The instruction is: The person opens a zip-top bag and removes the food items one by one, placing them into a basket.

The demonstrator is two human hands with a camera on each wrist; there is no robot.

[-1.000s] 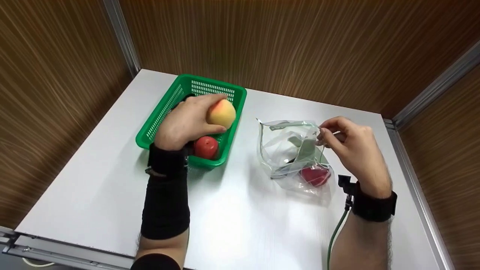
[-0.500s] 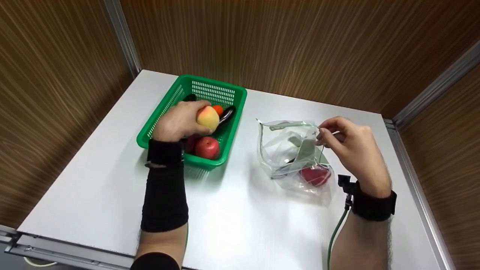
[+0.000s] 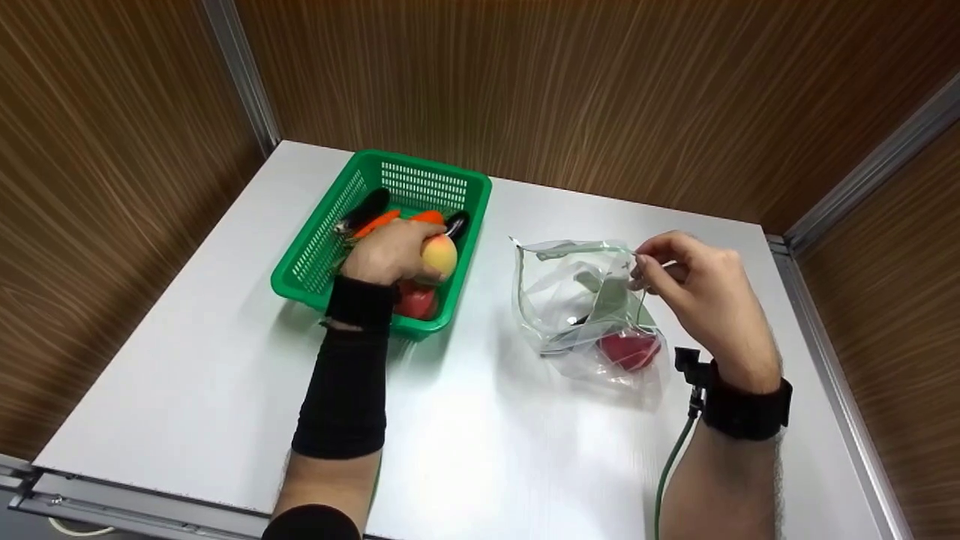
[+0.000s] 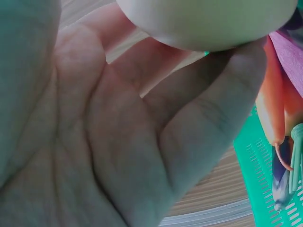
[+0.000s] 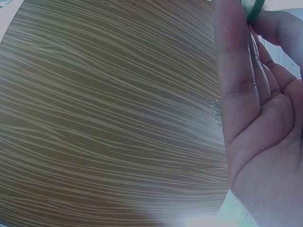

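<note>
Peach point(image 3: 439, 255) in yellow and pink sits in the curled fingers of the left hand point(image 3: 394, 251), held over the near right part of the green basket point(image 3: 311, 259), just above a red apple point(image 3: 415, 301). Only the head view shows the basket's other contents: a dark eggplant point(image 3: 365, 210) along the far left, an orange carrot point(image 3: 377, 222) beside it, and a second dark piece point(image 3: 457, 223) by the right wall. The left wrist view shows instead the palm from below, with the peach's pale underside point(image 4: 213, 21) resting on the fingertips and the carrot's tip point(image 4: 272, 118) hanging over green mesh. Well to the right on the white counter point(image 3: 480, 442), a clear zip bag point(image 3: 585, 300) stands open with a red fruit point(image 3: 628, 349) inside; the right hand point(image 3: 701, 296) pinches its top edge between thumb and fingers. The right wrist view shows only that hand's fingers point(image 5: 236, 94) against the wood-grain wall point(image 5: 109, 118), with a sliver of the bag's green strip at the top.
</note>
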